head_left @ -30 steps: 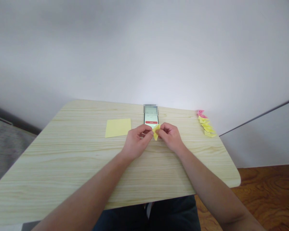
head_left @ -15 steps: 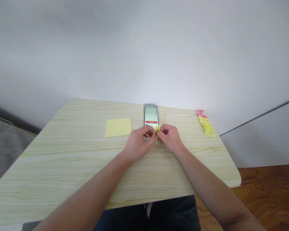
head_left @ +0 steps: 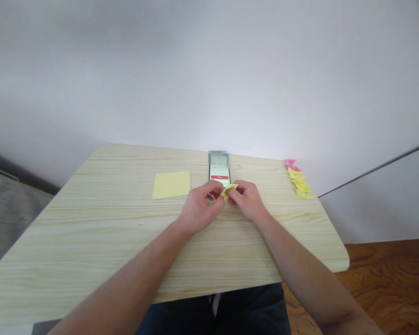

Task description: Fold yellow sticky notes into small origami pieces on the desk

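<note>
Between my two hands is a small piece of folded yellow paper [head_left: 229, 189], partly hidden by the fingers. My left hand [head_left: 203, 207] pinches its left side between thumb and fingers. On the other side, my right hand [head_left: 246, 199] grips the paper, also in a pinch. Just beyond the fingertips lies a phone [head_left: 219, 170] with a lit screen and a red bar; its near end is covered by the hands. To the left, a flat yellow sheet of paper [head_left: 172, 184] rests on the table.
A row of folded paper pieces, pink [head_left: 291, 164] at the far end and yellow [head_left: 300, 183] nearer, lies along the right edge of the wooden table [head_left: 101, 223]. A white wall [head_left: 209, 83] rises behind the table's back edge.
The folded yellow paper has turned between my fingers, lying flatter and reaching further right over my right thumb. Both hands stay in nearly the same place.
</note>
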`<move>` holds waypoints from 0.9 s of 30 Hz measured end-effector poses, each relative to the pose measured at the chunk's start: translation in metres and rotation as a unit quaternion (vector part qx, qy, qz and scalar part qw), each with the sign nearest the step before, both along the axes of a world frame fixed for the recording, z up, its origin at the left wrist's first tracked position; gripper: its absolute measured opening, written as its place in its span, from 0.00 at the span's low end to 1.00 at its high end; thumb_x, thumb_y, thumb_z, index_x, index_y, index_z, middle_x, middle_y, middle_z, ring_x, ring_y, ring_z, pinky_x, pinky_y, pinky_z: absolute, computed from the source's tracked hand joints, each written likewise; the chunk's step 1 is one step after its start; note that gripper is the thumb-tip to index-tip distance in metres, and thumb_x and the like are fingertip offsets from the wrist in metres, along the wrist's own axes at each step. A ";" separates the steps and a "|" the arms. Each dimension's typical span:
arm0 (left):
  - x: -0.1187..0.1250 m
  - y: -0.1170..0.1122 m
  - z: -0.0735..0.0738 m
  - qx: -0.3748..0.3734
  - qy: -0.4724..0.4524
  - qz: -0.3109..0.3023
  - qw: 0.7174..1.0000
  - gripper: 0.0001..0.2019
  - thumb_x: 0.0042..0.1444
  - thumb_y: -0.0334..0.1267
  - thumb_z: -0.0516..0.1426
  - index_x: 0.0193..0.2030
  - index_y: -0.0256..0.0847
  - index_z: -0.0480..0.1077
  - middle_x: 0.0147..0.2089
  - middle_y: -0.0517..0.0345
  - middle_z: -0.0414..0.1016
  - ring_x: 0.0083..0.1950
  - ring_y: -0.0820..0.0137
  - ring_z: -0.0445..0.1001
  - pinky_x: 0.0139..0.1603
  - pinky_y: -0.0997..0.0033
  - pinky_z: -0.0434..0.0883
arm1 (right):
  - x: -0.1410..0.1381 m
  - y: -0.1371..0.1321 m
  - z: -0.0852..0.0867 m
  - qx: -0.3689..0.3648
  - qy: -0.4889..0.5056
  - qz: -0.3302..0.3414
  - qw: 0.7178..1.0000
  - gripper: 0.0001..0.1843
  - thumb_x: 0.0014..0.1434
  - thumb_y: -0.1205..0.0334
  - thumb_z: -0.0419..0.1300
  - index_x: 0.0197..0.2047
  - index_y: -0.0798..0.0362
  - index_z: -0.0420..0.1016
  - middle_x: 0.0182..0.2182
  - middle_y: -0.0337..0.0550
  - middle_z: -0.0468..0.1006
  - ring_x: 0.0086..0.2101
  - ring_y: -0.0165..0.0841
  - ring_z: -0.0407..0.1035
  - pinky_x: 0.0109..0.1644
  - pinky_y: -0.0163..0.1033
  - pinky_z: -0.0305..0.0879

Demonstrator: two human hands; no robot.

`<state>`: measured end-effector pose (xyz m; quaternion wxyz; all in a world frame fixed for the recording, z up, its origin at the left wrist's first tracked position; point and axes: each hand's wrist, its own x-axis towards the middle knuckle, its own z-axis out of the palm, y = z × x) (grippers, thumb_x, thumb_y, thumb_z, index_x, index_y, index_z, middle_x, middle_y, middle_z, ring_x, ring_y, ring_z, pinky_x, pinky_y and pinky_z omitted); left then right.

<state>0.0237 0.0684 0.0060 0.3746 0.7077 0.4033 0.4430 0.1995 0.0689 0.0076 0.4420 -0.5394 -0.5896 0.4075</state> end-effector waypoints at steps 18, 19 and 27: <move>0.002 0.004 -0.003 -0.024 -0.029 0.043 0.998 0.10 0.58 0.35 0.60 0.45 0.44 0.80 0.38 0.60 0.83 0.38 0.69 0.79 0.43 0.70 0.75 | 0.002 0.006 0.001 -0.058 0.112 0.010 0.992 0.06 0.54 0.63 0.61 0.27 0.54 0.77 0.20 0.38 0.77 0.20 0.28 0.67 0.25 0.33 0.64; 0.002 0.004 -0.003 -0.027 -0.036 0.049 0.998 0.10 0.57 0.35 0.60 0.45 0.44 0.80 0.38 0.60 0.83 0.38 0.69 0.79 0.43 0.70 0.75 | 0.002 0.006 0.001 -0.055 0.111 0.010 0.992 0.05 0.54 0.63 0.61 0.28 0.54 0.77 0.21 0.37 0.77 0.20 0.28 0.68 0.25 0.33 0.65; 0.002 0.008 -0.005 -0.067 -0.068 0.076 0.993 0.09 0.57 0.37 0.61 0.42 0.42 0.81 0.39 0.58 0.83 0.35 0.70 0.78 0.38 0.72 0.73 | -0.001 0.001 0.000 0.018 0.119 0.046 0.992 0.13 0.53 0.61 0.68 0.44 0.48 0.76 0.27 0.34 0.77 0.25 0.28 0.69 0.31 0.36 0.70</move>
